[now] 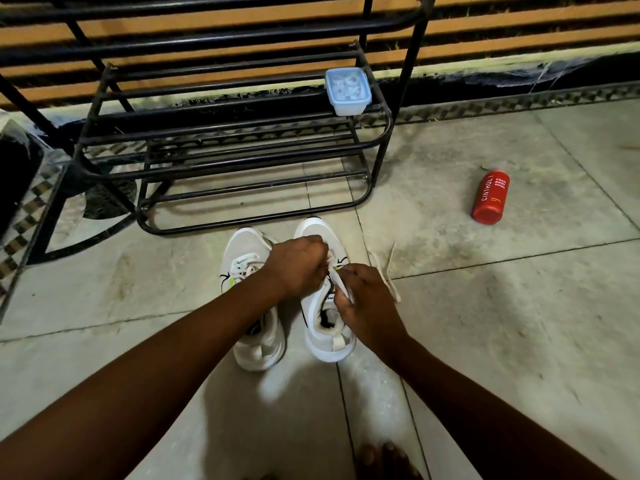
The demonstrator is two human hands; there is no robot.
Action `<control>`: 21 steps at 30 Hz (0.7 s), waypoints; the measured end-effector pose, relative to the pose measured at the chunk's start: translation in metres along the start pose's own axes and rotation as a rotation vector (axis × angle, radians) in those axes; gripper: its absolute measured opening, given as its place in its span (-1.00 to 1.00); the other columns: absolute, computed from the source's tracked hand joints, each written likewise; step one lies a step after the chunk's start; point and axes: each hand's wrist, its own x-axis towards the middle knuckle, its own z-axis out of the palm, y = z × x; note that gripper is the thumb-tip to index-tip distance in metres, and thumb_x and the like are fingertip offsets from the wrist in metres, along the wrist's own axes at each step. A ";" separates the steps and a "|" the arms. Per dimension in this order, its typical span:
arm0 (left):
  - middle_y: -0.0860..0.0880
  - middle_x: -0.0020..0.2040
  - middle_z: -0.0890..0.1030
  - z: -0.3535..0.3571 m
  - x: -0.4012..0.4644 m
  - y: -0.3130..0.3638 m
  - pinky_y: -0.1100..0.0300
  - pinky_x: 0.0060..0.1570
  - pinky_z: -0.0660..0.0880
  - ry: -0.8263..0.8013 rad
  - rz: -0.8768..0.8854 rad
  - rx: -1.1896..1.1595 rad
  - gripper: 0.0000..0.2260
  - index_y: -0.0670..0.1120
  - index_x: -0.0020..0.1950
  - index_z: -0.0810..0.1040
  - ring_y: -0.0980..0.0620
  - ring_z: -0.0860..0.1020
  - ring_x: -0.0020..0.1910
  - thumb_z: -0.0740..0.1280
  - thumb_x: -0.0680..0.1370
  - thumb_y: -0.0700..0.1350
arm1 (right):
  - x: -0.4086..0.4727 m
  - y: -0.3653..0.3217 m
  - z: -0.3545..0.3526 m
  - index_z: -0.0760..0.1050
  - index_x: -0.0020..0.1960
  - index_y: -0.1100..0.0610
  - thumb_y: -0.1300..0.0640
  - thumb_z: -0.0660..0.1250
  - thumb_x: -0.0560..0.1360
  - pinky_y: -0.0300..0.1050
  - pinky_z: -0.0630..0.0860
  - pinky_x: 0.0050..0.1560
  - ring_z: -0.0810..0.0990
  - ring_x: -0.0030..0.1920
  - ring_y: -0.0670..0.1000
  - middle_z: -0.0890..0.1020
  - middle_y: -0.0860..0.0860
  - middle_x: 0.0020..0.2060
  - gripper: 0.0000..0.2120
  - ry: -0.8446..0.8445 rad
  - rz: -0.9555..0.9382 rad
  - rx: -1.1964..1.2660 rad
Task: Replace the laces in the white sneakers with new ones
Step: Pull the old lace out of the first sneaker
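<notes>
Black metal shoe rack [221, 147] stands on the tiled floor [485, 306] ahead of you; a lidded plastic container [348, 91] sits on its right end. A red Cinthol body-wash bottle [491, 196] lies on the tiles well to the right.

Pair of white sneakers [258, 348] sits side by side just in front of the rack, toes away from you. The left sneaker [247, 251] looks fully laced. Both of your hands work over the right sneaker [327, 341].

Your left hand [298, 265] is curled over the eyelet area, fingers bunched; what it pinches is hidden. Your right hand [367, 303] pinches a white lace [341, 287] near the tongue. A loose lace end [389, 268] trails onto the floor just right of that shoe.

Risks, as judgement:
- Pulling with the right hand while the left is not holding the shoe down could drag or tip the sneaker.
- The trailing end could snag under the sole or your wrist, so the lace jams in an eyelet.
- I cannot tell old lace from new here; mixing them up is possible.
</notes>
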 end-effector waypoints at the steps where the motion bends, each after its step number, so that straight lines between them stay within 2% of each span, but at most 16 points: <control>1: -0.08 0.14 0.60 0.000 0.001 0.001 0.01 -0.01 0.53 0.000 0.037 0.057 -0.81 -0.07 0.12 0.55 -0.17 0.61 0.10 0.30 0.58 -0.01 | -0.001 -0.001 0.002 0.56 0.29 0.25 0.26 0.38 0.49 0.00 0.47 0.25 0.57 0.17 0.20 0.61 0.16 0.15 -0.64 -0.009 0.007 -0.005; 4: -0.17 0.13 0.61 0.003 0.000 0.004 -0.01 0.00 0.49 -0.010 0.047 0.086 -0.79 -0.14 0.17 0.47 -0.24 0.61 0.08 0.25 0.62 -0.05 | -0.006 -0.004 0.007 0.52 0.37 0.24 0.27 0.33 0.53 0.00 0.45 0.31 0.54 0.24 0.20 0.59 0.17 0.22 -0.60 0.006 0.048 0.009; 6: -0.24 0.09 0.61 0.007 -0.002 0.002 -0.03 -0.01 0.47 0.035 -0.058 -0.030 -0.78 -0.18 0.16 0.43 -0.30 0.60 0.06 0.24 0.62 -0.06 | -0.010 -0.006 0.009 0.51 0.38 0.24 0.29 0.31 0.54 0.04 0.47 0.27 0.53 0.23 0.22 0.58 0.18 0.23 -0.59 0.010 0.072 0.012; 8: -0.28 0.04 0.62 0.008 -0.002 -0.003 -0.03 -0.05 0.47 0.112 -0.259 -0.229 -0.79 -0.20 0.12 0.44 -0.33 0.59 0.03 0.27 0.62 -0.07 | -0.012 -0.006 0.011 0.50 0.39 0.24 0.28 0.30 0.55 0.05 0.49 0.24 0.52 0.22 0.22 0.58 0.18 0.23 -0.59 0.007 0.086 0.002; 11: -0.17 -0.09 0.69 0.002 0.006 -0.014 0.04 -0.04 0.54 0.145 -0.604 -0.608 -0.86 -0.18 -0.11 0.53 -0.21 0.64 -0.03 0.35 0.56 -0.11 | -0.012 -0.005 0.013 0.49 0.40 0.24 0.27 0.30 0.57 0.05 0.50 0.23 0.51 0.24 0.23 0.57 0.17 0.25 -0.61 0.015 0.099 -0.006; 13: -0.11 -0.26 0.71 0.000 0.009 -0.016 -0.08 0.01 0.62 0.105 -0.651 -0.849 -0.91 -0.13 -0.22 0.55 -0.16 0.69 -0.15 0.38 0.49 -0.22 | -0.014 -0.005 0.014 0.49 0.39 0.26 0.27 0.28 0.59 0.05 0.50 0.24 0.52 0.23 0.22 0.57 0.19 0.24 -0.63 0.042 0.104 -0.004; 15: -0.16 -0.33 0.68 -0.003 0.008 -0.014 -0.14 -0.06 0.63 0.089 -0.624 -1.104 -0.82 -0.09 -0.13 0.45 -0.17 0.67 -0.25 0.39 0.37 -0.29 | -0.016 -0.005 0.016 0.51 0.37 0.29 0.28 0.29 0.60 0.05 0.51 0.24 0.53 0.21 0.23 0.58 0.20 0.22 -0.65 0.072 0.107 0.000; 16: -0.18 -0.33 0.67 -0.005 0.007 -0.014 -0.09 -0.10 0.59 0.061 -0.591 -1.181 -0.74 -0.09 -0.07 0.41 -0.16 0.66 -0.26 0.38 0.31 -0.26 | -0.016 -0.006 0.017 0.51 0.35 0.30 0.28 0.29 0.59 0.05 0.51 0.23 0.54 0.20 0.24 0.59 0.21 0.21 -0.66 0.082 0.108 -0.003; 17: -0.15 -0.33 0.68 -0.005 0.007 -0.014 -0.03 -0.10 0.57 0.032 -0.552 -1.190 -0.70 -0.09 -0.04 0.42 -0.14 0.66 -0.26 0.37 0.27 -0.21 | -0.016 -0.006 0.018 0.52 0.34 0.31 0.29 0.29 0.59 0.07 0.52 0.22 0.55 0.18 0.25 0.59 0.22 0.19 -0.67 0.091 0.101 -0.009; 18: -0.09 -0.31 0.69 -0.006 0.006 -0.015 0.06 -0.09 0.57 0.006 -0.500 -1.100 -0.71 -0.08 -0.04 0.47 -0.10 0.67 -0.24 0.39 0.27 -0.15 | -0.015 -0.007 0.019 0.52 0.33 0.31 0.29 0.29 0.59 0.08 0.52 0.21 0.55 0.15 0.26 0.60 0.22 0.17 -0.68 0.099 0.092 -0.015; 21: 0.13 -0.27 0.66 -0.007 0.005 -0.014 0.44 -0.17 0.46 -0.010 -0.333 -0.652 -0.93 -0.01 -0.20 0.63 0.24 0.64 -0.15 0.50 0.43 -0.08 | -0.014 -0.007 0.019 0.53 0.31 0.30 0.30 0.31 0.58 0.09 0.54 0.16 0.56 0.11 0.25 0.60 0.22 0.14 -0.70 0.117 0.077 -0.032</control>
